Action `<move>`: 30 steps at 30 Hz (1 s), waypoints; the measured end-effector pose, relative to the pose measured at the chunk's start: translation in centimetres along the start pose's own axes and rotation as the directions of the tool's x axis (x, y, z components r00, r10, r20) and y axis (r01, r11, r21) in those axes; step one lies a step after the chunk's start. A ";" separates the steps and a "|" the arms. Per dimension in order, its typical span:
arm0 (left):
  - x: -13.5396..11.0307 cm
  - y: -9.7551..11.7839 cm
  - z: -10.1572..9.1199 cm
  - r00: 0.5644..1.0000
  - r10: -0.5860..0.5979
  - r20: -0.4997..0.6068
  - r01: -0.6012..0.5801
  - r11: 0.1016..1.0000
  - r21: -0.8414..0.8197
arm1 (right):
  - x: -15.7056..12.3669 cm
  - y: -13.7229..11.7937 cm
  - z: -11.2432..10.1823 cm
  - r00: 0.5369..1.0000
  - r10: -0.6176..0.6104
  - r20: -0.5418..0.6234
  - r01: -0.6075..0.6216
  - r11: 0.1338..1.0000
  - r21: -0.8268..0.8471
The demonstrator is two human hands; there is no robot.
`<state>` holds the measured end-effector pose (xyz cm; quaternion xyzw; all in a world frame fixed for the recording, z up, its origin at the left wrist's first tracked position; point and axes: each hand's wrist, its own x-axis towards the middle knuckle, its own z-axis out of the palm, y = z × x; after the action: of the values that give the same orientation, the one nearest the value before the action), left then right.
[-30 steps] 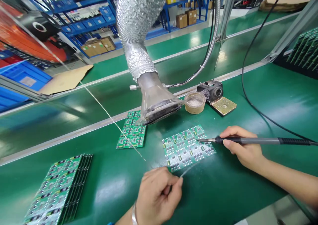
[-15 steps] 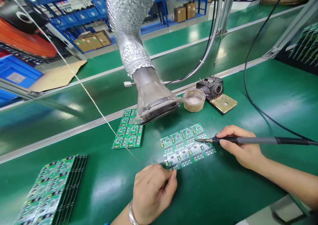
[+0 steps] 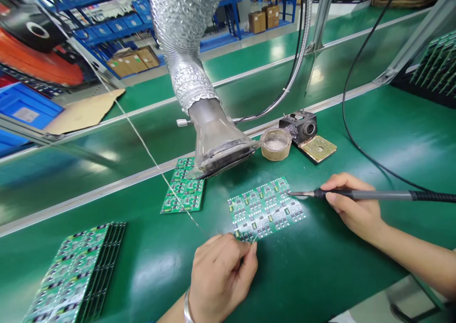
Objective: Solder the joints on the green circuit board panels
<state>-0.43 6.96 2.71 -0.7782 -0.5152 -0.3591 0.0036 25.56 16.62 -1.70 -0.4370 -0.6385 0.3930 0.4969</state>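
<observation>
A green circuit board panel [image 3: 265,206] lies flat on the bench in front of me. My right hand [image 3: 352,204] holds a soldering iron [image 3: 383,195] like a pen, its tip at the board's upper right part. Pinched between the thumb and forefinger of my left hand [image 3: 223,270] is a thin solder wire [image 3: 255,237], whose short end reaches over the board's lower edge. A long strand of this wire appears to run up to the left from behind that hand.
A fume extraction nozzle [image 3: 224,145] hangs over the bench. Behind the board stand a round tub [image 3: 276,145] and a soldering iron stand [image 3: 302,126] with a sponge tray [image 3: 318,148]. More board panels [image 3: 183,190] lie left, with a stack [image 3: 74,270] nearer me.
The iron and my right hand have moved right, the tip shifting toward the board's right edge. My left hand has shifted slightly right, and the wire's end no longer stretches to the iron tip.
</observation>
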 end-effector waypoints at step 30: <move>1.7 -0.2 2.5 0.989 0.141 0.040 -0.144 0.983 0.110 | 0.0 -0.4 0.2 1.000 -0.023 -0.017 0.022 0.999 -0.050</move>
<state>1.13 9.35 1.67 -0.8173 -0.4777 -0.3157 0.0649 25.34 16.50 -1.40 -0.4457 -0.6483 0.3676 0.4959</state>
